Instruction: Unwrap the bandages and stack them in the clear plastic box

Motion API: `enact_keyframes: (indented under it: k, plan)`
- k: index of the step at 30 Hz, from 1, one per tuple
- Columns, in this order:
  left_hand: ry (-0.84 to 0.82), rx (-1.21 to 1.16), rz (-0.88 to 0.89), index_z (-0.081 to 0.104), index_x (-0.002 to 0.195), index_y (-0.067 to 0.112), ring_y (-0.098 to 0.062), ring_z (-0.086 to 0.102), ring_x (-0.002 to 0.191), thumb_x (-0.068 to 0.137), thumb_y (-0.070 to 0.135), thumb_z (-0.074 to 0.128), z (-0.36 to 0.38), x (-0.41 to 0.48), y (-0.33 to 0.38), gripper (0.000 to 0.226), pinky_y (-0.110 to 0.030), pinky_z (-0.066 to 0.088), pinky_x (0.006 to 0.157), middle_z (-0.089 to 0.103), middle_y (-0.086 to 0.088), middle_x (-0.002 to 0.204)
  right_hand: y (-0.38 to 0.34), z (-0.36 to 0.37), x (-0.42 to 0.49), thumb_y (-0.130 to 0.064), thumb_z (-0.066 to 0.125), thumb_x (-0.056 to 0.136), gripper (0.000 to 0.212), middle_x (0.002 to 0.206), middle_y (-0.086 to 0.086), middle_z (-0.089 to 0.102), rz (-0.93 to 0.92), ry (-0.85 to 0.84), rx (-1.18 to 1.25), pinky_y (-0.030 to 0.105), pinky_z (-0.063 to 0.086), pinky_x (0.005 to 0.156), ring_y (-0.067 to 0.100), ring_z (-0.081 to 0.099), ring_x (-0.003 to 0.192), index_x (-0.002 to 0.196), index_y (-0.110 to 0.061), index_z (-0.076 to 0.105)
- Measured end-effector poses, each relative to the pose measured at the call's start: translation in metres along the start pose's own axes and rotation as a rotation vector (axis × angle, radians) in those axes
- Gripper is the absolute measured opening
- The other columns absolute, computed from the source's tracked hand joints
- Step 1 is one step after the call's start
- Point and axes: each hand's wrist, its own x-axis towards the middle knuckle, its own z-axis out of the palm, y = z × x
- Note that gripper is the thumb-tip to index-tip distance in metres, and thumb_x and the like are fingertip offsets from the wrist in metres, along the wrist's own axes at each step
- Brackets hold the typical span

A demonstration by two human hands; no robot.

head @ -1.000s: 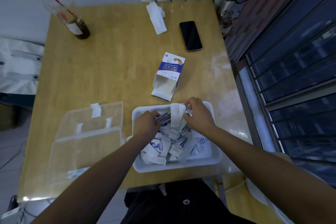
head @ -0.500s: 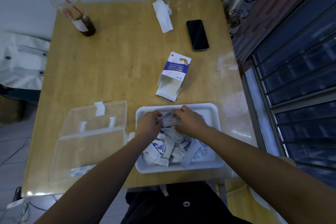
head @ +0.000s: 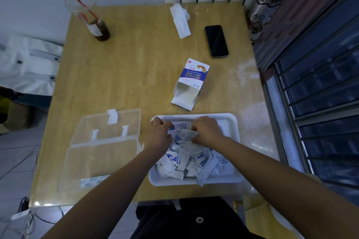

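A white tray [head: 232, 120] near the table's front edge holds a heap of white-and-blue wrapped bandages [head: 186, 158]. Both hands are over the tray's far half. My left hand [head: 159, 132] and my right hand [head: 206, 130] each pinch an end of one wrapped bandage [head: 183, 134] stretched between them. Left of the tray lies the clear plastic box [head: 101, 161] with its lid [head: 108, 125] folded open behind it. A few flat bandages [head: 93, 181] lie at the box's near end.
An opened blue-and-white bandage carton [head: 191, 83] lies just beyond the tray. Farther back are a black phone [head: 216, 40], a crumpled white tissue packet [head: 180, 20] and a plastic cup with a red straw [head: 93, 19]. A window grille runs along the right.
The hands have lowered from holding up white strips to pinching a wrapped bandage low over the heap, drawing slightly apart. The camera view has shifted a little.
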Motion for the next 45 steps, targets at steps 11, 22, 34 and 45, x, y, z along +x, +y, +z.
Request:
enact_keyframes:
  k: [11, 22, 34, 45]
  plan:
    - [-0.148, -1.102, -0.147, 0.067, 0.107, 0.015, -0.014, 0.061, 0.089, 0.097, 0.021, 0.051, -0.018, -0.010, 0.030, 0.020, -0.024, 0.047, 0.076, 0.068, -0.002, 0.095, 0.009, -0.030, -0.018, -0.021, 0.071, 0.087, 0.016, 0.069, -0.001, 0.058, 0.137, -0.023, 1.118, 0.019, 0.041, 0.056, 0.008, 0.052, 0.060, 0.075, -0.014, 0.064]
    - [-0.219, -1.660, -0.463, 0.055, 0.121, -0.005, -0.028, 0.063, 0.085, 0.100, 0.010, 0.043, -0.017, -0.015, 0.039, 0.029, -0.036, 0.052, 0.072, 0.064, -0.022, 0.102, -0.017, -0.012, -0.028, -0.022, 0.067, 0.090, 0.024, 0.078, 0.010, 0.054, 0.216, 0.005, 1.191, 0.027, 0.047, 0.061, 0.017, 0.053, 0.072, 0.089, 0.001, 0.059]
    - [-0.157, -1.660, -0.528, 0.061, 0.105, 0.003, -0.025, 0.065, 0.082, 0.096, 0.007, 0.051, -0.022, -0.027, 0.036, 0.014, -0.035, 0.056, 0.071, 0.068, -0.013, 0.092, -0.031, -0.010, -0.035, -0.015, 0.056, 0.096, 0.018, 0.094, 0.015, 0.065, 0.226, 0.109, 1.230, 0.024, 0.054, 0.057, 0.020, 0.061, 0.079, 0.108, -0.003, 0.062]
    - [-0.087, -1.603, -0.573, 0.064, 0.097, 0.003, -0.022, 0.063, 0.068, 0.089, 0.005, 0.065, -0.033, -0.037, 0.037, 0.009, -0.022, 0.050, 0.044, 0.068, -0.009, 0.075, -0.027, -0.006, -0.038, -0.016, 0.059, 0.094, 0.033, 0.078, 0.011, 0.050, 0.193, 0.106, 1.176, 0.027, 0.053, 0.061, 0.020, 0.050, 0.074, 0.096, 0.016, 0.057]
